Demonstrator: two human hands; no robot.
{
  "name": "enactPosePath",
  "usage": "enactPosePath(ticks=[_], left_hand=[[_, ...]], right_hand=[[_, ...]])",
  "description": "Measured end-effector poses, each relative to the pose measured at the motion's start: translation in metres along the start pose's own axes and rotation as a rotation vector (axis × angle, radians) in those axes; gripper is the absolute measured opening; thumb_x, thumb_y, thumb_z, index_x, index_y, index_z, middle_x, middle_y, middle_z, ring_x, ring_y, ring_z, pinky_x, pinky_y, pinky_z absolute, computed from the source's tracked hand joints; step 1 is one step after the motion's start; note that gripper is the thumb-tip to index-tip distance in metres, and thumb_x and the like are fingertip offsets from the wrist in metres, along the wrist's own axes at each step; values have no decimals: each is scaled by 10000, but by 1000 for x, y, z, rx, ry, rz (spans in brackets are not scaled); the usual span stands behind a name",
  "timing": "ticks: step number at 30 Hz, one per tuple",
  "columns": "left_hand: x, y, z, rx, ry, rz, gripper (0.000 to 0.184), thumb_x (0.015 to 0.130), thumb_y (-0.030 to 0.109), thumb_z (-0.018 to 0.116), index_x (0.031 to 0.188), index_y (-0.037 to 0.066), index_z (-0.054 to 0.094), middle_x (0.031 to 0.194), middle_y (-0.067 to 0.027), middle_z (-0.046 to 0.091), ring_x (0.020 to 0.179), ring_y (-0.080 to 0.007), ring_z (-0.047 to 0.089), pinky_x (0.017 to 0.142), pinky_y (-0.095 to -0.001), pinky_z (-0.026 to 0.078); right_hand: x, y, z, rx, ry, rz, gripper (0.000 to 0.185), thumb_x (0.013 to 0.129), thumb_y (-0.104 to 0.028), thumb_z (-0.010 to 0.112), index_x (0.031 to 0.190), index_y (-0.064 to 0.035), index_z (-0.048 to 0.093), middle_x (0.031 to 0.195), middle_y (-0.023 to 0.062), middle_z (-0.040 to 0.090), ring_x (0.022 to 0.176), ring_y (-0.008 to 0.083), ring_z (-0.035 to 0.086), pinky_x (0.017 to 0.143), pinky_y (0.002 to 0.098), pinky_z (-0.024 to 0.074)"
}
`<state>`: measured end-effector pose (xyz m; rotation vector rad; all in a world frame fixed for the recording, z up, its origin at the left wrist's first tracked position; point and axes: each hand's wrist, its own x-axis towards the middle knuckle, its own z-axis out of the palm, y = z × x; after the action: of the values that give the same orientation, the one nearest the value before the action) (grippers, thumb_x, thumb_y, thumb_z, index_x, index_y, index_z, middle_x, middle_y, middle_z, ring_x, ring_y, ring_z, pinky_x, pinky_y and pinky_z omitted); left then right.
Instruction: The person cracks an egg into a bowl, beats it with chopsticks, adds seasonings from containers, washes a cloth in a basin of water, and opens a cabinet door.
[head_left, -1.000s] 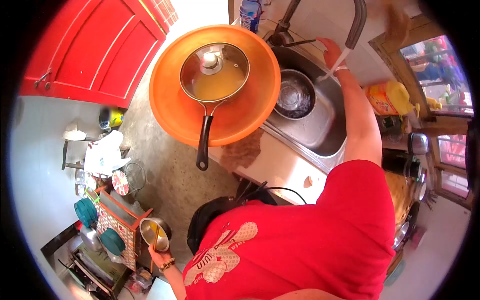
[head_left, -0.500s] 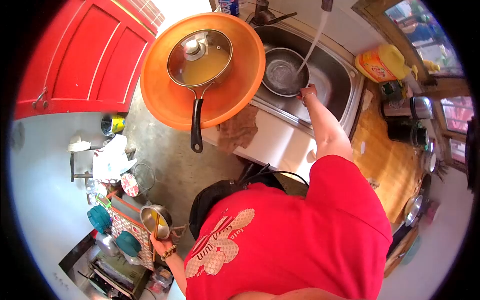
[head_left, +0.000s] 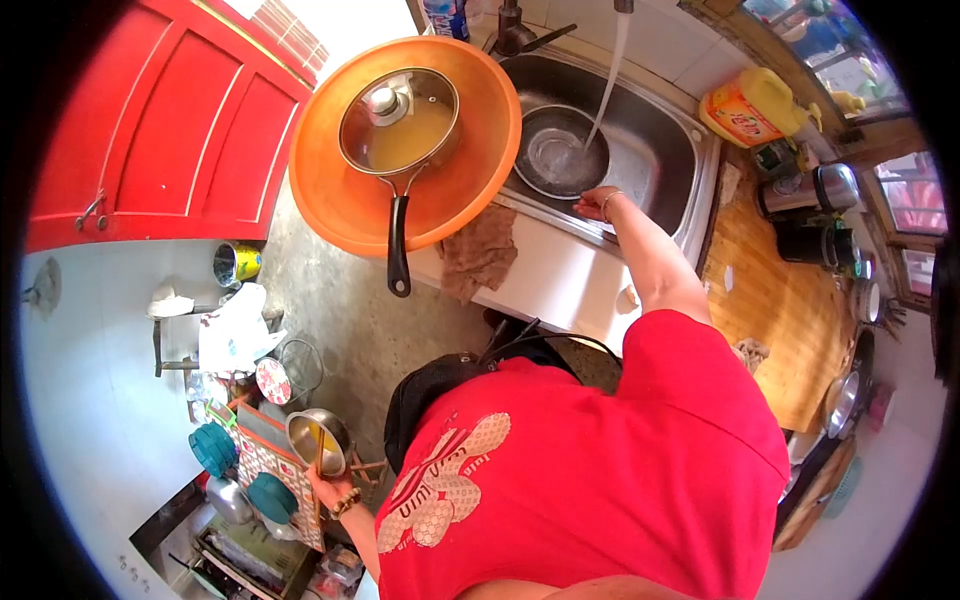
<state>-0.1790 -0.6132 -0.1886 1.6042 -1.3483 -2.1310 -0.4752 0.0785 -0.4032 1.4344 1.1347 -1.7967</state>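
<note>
In the lower left, my left hand [head_left: 332, 487] is closed around a metal bowl [head_left: 308, 436] and a pair of chopsticks [head_left: 320, 450]. Something yellow shows inside the bowl. My right hand [head_left: 597, 204] is at the sink's near edge, close to the rim of a dark round pan [head_left: 562, 152]. Its fingers look loosely apart, with nothing visible in them. The pan sits in the sink [head_left: 655, 150], with water [head_left: 606, 90] running into it from the tap [head_left: 624, 6].
A large orange basin [head_left: 320, 170] carries a lidded saucepan [head_left: 400, 125], its handle jutting over the rim. A brown cloth [head_left: 478, 255] hangs over the counter edge. A yellow jug [head_left: 750, 108] and a thermos [head_left: 810, 190] stand right of the sink. A red door [head_left: 165, 120] is at left.
My right hand has shifted back from the pan's rim towards the sink edge. The pan stays under the running water. The view has tilted slightly; my left hand still holds the bowl and chopsticks.
</note>
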Motion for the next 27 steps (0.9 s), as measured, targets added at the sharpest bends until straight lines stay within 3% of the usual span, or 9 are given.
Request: enactPosePath(ticks=[9, 12, 19, 25, 27], left_hand=[[1, -6, -6, -63, -112, 13, 346, 755, 242, 531, 1030, 33, 539, 1038, -89, 575, 936, -258, 553, 786, -410, 456], [5, -7, -11, -89, -106, -15, 347, 753, 247, 535, 1025, 32, 538, 1040, -90, 573, 937, -257, 550, 781, -413, 455], [-5, -2, 5, -44, -98, -5, 346, 748, 266, 544, 1018, 50, 547, 1002, -73, 587, 893, -249, 555, 743, -399, 444], [-2, 7, 14, -103, -148, -22, 344, 749, 259, 544, 1017, 44, 542, 1013, -77, 580, 906, -255, 549, 741, -400, 448], [1, 9, 16, -98, -164, -13, 344, 749, 253, 543, 1020, 40, 539, 1021, -80, 579, 918, -255, 548, 746, -401, 451]], right_hand=[[-27, -3, 21, -211, 102, 49, 154, 840, -238, 487, 813, -112, 573, 737, 36, 640, 644, 190, 630, 540, 342, 466], [-17, -6, 22, -216, 65, 80, 140, 827, -203, 477, 804, -104, 573, 730, 47, 638, 664, 209, 634, 560, 384, 488], [-27, -3, 30, -283, 21, 86, 157, 846, -212, 441, 815, -135, 574, 745, -9, 650, 696, 156, 644, 565, 368, 411], [-30, -6, 28, -395, 36, 63, 114, 834, -188, 475, 821, -127, 571, 770, 13, 652, 700, 160, 638, 646, 359, 429], [-35, -3, 34, -245, 24, 51, 104, 830, -183, 485, 823, -122, 569, 779, 18, 652, 695, 163, 637, 663, 359, 433]])
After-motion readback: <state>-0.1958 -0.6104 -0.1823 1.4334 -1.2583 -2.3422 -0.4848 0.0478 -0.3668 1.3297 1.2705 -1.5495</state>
